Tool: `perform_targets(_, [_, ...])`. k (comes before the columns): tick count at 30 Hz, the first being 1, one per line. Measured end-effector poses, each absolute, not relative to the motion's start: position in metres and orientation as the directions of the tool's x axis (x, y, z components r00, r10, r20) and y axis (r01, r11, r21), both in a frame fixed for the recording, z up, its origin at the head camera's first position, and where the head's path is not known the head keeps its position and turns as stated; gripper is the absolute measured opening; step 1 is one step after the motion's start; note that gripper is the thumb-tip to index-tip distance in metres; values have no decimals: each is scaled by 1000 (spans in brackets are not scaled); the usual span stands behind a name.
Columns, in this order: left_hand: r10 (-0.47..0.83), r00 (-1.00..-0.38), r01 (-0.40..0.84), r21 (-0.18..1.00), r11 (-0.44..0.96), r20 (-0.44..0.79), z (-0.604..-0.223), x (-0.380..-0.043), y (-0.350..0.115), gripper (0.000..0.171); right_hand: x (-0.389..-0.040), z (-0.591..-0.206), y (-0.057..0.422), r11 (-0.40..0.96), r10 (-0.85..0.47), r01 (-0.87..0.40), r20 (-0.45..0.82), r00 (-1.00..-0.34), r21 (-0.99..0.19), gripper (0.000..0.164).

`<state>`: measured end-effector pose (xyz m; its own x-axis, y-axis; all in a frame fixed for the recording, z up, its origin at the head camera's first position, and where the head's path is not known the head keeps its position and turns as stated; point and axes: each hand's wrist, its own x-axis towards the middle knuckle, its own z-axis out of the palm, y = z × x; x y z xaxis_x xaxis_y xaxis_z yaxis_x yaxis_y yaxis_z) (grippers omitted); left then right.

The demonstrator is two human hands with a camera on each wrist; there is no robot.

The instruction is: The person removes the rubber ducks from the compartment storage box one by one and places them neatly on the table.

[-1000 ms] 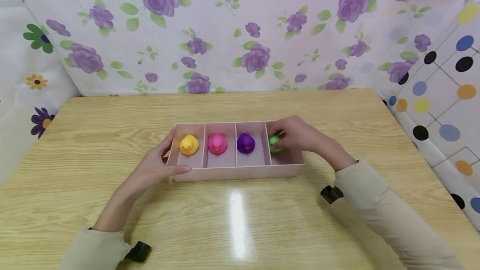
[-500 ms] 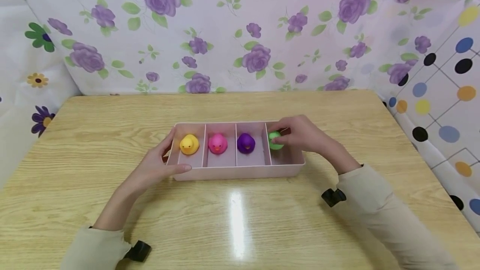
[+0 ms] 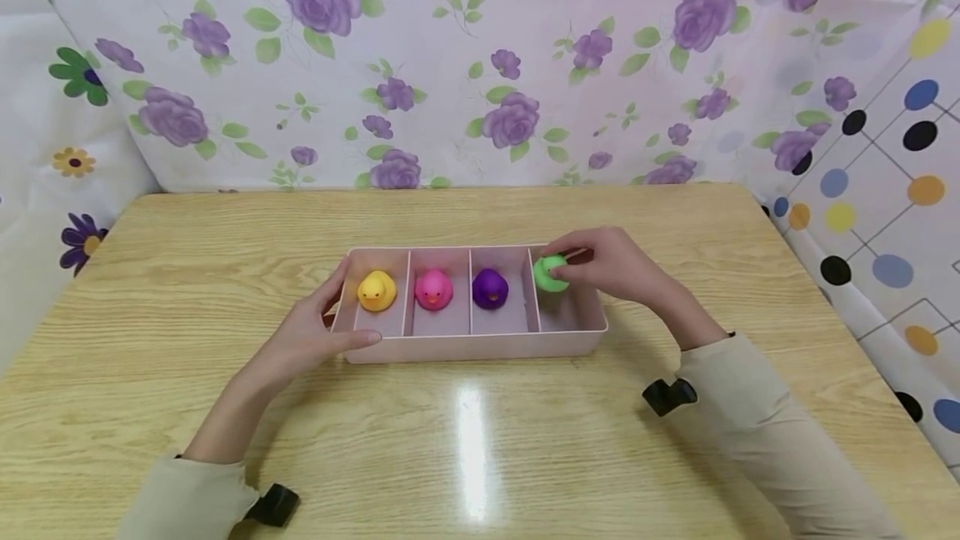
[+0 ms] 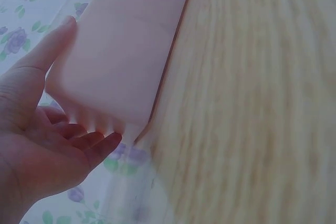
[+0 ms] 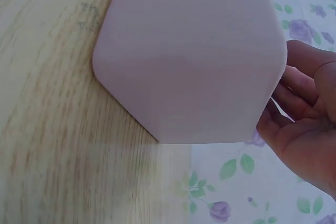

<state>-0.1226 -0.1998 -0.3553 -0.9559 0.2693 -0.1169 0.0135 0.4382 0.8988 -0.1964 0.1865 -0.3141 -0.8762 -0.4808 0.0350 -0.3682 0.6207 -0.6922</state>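
Note:
A pale pink box (image 3: 480,347) with a row of compartments lies on the table, one rubber duck in each of the three left ones: yellow (image 3: 377,291), pink (image 3: 434,290) and purple (image 3: 491,289). My left hand (image 3: 315,327) holds the box's left end, thumb along the front wall and fingers against the end wall; the left wrist view shows this grip on the box (image 4: 121,51). My right hand (image 3: 611,265) pinches a green rubber duck (image 3: 551,275) at the right compartment. In the right wrist view the box wall (image 5: 194,66) hides the duck and my fingertips.
The wooden table (image 3: 375,440) spreads around the box. Behind it hangs a floral cloth (image 3: 450,65), with a dotted cloth (image 3: 892,215) along the right side. Black wrist devices (image 3: 670,397) sit under both sleeves.
My right hand has shifted slightly with the green duck, which now shows more fully and higher toward the compartment's back. The left hand and the box have stayed about where they were.

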Motion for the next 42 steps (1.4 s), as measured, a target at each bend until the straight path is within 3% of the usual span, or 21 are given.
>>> perform_targets(17, [271, -955, 10, 899, 438, -122, -355, -123, -199, 104, -195, -297, 197, 549, -406, -243, -1, -914, -800, 32])
perform_targets(42, [270, -955, 6, 902, 431, -123, -357, -123, -201, 104, -202, -288, 220, 591, -307, -206, 18, -952, -780, 33])
